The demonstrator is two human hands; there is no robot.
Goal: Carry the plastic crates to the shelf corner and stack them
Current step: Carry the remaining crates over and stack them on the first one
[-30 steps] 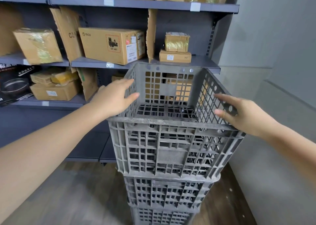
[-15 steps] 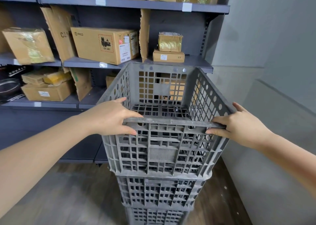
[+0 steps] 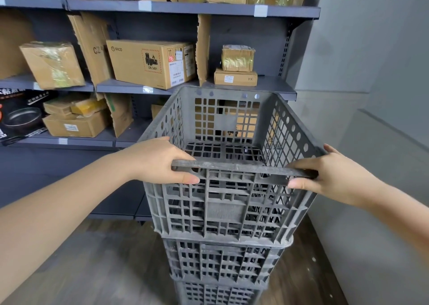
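I'm gripping the top crate (image 3: 228,202) by its near rim at centre frame, left hand (image 3: 160,160) and right hand (image 3: 325,177) curled round it, steadying it square on the stack (image 3: 220,265).

Two bare forearms and hands (image 3: 160,160), no sleeves.

Brightness: the room was evenly and fairly brightly lit
Shadows: soft, darkest under the shelves (image 3: 192,8) and low on the floor (image 3: 104,258)
Glare: tape on the wrapped boxes (image 3: 236,57) shone with pale glints
Sharpness: the top crate (image 3: 222,202) and box labels were crisp; small print stayed unreadable
Distortion: wide lens bowed the shelf edges and stretched the forearms at the lower corners
Wall (image 3: 383,72): flat grey, without hot spots
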